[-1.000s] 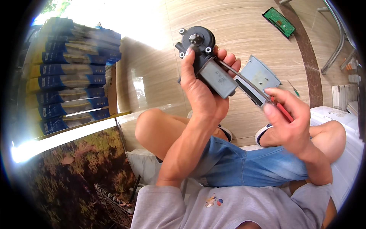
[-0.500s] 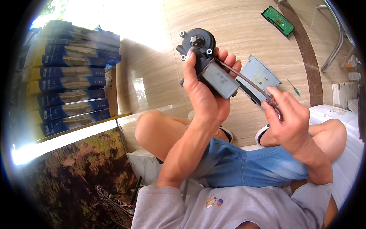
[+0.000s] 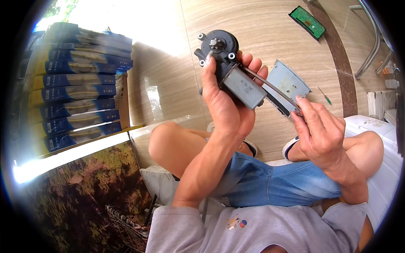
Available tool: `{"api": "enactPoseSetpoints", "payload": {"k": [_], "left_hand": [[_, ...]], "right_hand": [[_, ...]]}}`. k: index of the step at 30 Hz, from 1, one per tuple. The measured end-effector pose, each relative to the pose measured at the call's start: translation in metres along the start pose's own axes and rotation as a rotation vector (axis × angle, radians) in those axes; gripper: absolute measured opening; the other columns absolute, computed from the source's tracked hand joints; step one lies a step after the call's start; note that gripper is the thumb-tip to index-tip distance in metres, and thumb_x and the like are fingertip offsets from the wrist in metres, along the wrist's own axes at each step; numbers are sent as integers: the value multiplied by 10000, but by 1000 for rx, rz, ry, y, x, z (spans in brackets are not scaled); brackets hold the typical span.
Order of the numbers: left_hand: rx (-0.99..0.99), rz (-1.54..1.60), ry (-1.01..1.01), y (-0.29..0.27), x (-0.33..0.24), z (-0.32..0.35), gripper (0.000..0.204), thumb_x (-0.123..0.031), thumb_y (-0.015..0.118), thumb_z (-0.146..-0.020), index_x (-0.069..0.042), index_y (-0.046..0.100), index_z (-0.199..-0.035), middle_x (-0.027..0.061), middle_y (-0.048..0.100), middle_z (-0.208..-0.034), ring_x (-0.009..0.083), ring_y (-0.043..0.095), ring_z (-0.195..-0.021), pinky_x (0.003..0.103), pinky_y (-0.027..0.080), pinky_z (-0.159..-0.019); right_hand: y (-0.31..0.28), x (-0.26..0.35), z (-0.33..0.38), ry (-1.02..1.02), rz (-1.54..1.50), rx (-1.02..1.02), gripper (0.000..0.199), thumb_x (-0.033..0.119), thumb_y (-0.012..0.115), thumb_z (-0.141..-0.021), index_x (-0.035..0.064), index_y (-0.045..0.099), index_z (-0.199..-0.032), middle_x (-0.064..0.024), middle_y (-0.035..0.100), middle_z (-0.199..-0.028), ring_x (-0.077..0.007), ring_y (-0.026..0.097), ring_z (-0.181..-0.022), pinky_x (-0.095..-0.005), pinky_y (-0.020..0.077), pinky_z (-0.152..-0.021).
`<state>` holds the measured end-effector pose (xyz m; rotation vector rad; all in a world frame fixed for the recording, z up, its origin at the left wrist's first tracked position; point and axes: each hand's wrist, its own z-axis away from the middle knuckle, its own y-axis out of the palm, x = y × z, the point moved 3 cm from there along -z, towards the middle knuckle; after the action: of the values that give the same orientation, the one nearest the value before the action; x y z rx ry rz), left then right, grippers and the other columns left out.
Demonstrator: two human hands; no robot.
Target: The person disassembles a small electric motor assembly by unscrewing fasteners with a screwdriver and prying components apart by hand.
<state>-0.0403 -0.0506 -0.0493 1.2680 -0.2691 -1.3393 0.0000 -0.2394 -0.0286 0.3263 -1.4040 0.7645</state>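
Note:
A small electric gear motor (image 3: 244,87), with a grey metal can and a round black gear housing, is gripped in my left hand (image 3: 228,105) above the floor. Its toothed shaft faces up, and my left thumb presses on the black housing. My right hand (image 3: 318,130) is closed on the handle end of a screwdriver (image 3: 274,89). The long shaft of that tool runs alongside the motor can, its tip meeting the motor near the joint between can and housing. My left fingers and the motor hide exactly what the tip touches.
On the floor beyond lie a grey metal cover (image 3: 287,80), a small green-handled screwdriver (image 3: 325,97) and a green circuit board (image 3: 307,22). Blue and yellow boxes (image 3: 80,80) are stacked at the left. A metal chair leg (image 3: 371,55) stands at far right, above a white box (image 3: 371,126).
My right hand has shifted slightly and its fingers have changed their hold around the screwdriver's handle. The motor and my left hand stay almost in place.

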Motion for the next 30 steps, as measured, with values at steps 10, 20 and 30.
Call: {"api": "enactPoseSetpoints", "payload": {"k": [10,20,30], "left_hand": [[54,58,-32,-5,-2,-1,520,-510,472,-1005,-2,559,-1078,107,628,-968,224,609,-879,368,509,-797],[73,83,-7,-8,-6,-2,532,-511,462,-1012,2,560,-1116,114,632,-997,233,628,-946,393,532,-905],[47,123,-31,-8,-2,-3,547,-516,486,-1007,15,570,-1111,119,644,-1026,241,637,-970,403,527,-967]], "right_hand": [[-6,9,-6,280,-269,93,267,140,652,-954,-86,663,-1095,-116,694,-874,-145,648,-624,-272,459,-487],[-4,5,-4,106,-239,-93,322,180,643,-947,-69,630,-1152,-114,683,-880,-128,636,-641,-267,455,-466],[-5,6,-8,-356,366,-90,243,151,677,-930,-47,657,-1071,-118,649,-861,-142,590,-545,-263,433,-463]]}}
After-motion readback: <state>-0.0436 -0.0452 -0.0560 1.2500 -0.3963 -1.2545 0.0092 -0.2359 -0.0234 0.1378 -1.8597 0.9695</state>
